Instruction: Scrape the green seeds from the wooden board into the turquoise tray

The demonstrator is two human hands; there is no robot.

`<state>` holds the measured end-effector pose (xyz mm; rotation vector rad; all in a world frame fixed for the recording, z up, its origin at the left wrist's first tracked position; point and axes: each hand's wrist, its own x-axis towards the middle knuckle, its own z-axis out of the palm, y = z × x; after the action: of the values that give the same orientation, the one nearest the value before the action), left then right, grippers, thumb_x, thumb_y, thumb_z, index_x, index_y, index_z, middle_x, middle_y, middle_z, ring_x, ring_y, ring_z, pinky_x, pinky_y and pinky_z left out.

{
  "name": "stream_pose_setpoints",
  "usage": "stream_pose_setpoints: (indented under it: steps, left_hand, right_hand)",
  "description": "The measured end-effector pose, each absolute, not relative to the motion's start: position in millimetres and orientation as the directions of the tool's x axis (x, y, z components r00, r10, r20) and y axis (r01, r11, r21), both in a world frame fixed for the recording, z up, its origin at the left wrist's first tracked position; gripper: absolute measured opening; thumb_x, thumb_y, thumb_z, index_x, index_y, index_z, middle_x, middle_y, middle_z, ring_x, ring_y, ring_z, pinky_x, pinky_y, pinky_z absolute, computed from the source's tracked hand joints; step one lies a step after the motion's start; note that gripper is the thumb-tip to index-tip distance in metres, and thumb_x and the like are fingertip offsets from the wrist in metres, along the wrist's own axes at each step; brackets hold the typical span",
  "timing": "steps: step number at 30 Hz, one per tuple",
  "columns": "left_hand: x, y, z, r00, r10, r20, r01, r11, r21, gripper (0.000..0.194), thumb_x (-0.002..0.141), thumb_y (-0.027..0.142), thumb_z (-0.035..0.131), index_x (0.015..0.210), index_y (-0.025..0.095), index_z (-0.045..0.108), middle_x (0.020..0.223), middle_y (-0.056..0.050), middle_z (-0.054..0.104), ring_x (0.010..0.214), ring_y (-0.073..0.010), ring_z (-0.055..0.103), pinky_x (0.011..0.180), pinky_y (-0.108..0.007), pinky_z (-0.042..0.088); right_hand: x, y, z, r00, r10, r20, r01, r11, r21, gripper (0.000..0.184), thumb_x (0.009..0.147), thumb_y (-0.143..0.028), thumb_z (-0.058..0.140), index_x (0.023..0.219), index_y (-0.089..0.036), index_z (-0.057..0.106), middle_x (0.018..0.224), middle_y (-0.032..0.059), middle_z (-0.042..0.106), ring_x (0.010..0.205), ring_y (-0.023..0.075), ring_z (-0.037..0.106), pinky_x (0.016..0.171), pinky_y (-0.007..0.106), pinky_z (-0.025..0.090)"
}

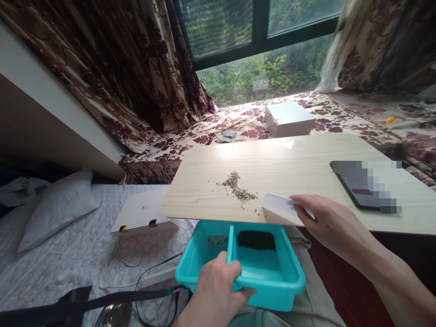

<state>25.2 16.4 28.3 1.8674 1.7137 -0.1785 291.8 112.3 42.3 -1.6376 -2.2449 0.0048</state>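
My left hand (218,286) grips the near rim and divider of a turquoise two-compartment tray (282,277), held just below the front edge of a pale wooden board (293,168). The tray's right compartment holds a heap of small dark green grains (256,240); the left one has only a few. My right hand (327,222) holds a white flat scraper card (277,208) on the board's front edge. A small strip of loose green grains (237,187) lies on the board, just left of the card.
A phone (361,184) lies on the board's right side. A white box (289,118) sits behind on floral cloth by the window. To the left are a bed with a pillow (54,204), a white flat box (141,213) and cables. A black strap crosses the bottom left.
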Motion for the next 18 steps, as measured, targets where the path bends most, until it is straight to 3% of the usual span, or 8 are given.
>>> stream_pose_setpoints:
  steps: [5,18]
  left_hand:
    - [24.7,15.6,26.2,0.156,0.872,-0.463,0.942,0.010,0.335,0.026,0.081,0.035,0.080,0.071,0.022,0.060,0.087,-0.001,0.059,0.083,-0.0184,0.061,0.066,-0.028,0.032]
    - [19.0,13.8,17.7,0.167,0.905,-0.391,0.940,-0.027,0.339,0.028,0.080,0.041,0.081,0.073,0.023,0.062,0.085,0.000,0.059,0.081,-0.0187,0.060,0.064,-0.028,0.033]
  right_hand:
    - [287.6,105.0,41.0,-0.291,0.913,0.287,0.906,0.359,-0.225,0.031,0.088,-0.026,0.046,0.095,-0.021,0.076,0.085,0.0092,0.080,0.071,0.0271,0.075,0.057,0.034,0.052]
    - [264.2,113.3,41.9,-0.346,0.898,0.272,0.857,0.421,-0.298,0.030,0.089,-0.023,0.046,0.097,-0.021,0.075,0.087,0.0084,0.081,0.074,0.0252,0.074,0.060,0.032,0.051]
